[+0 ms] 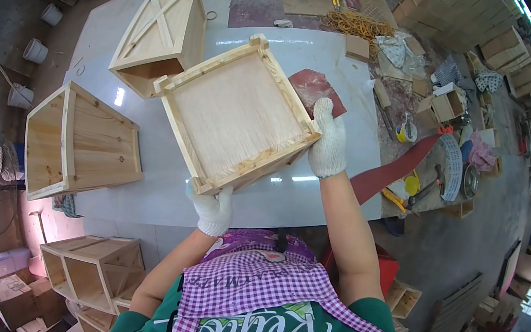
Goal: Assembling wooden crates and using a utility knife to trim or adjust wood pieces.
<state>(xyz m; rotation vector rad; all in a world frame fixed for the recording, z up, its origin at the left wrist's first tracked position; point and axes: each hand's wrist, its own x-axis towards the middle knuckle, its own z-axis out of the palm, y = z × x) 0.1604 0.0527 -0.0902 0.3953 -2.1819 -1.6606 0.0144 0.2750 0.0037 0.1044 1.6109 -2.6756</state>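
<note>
Wooden box (pixel 234 108), pale, squarish, tilted

Both hands wear white gloves and hold a wooden box (pixel 235 117) tilted over the middle of the tabletop (pixel 154 129), its framed panel facing up. The left hand (pixel 212 211) grips the corner toward the near edge; the right hand (pixel 329 141) grips the corner toward the right edge, its fingertips against a red sheet (pixel 312 89), though whether they pinch it is unclear. An X-braced box (pixel 160 23) stands toward the far left corner, and an open box (pixel 100 145) lies by the near left corner. Yellow cords (pixel 358 25) are heaped near the far edge. Toward the near right corner are a red strip (pixel 394 171) and a hammer (pixel 425 191).
</note>
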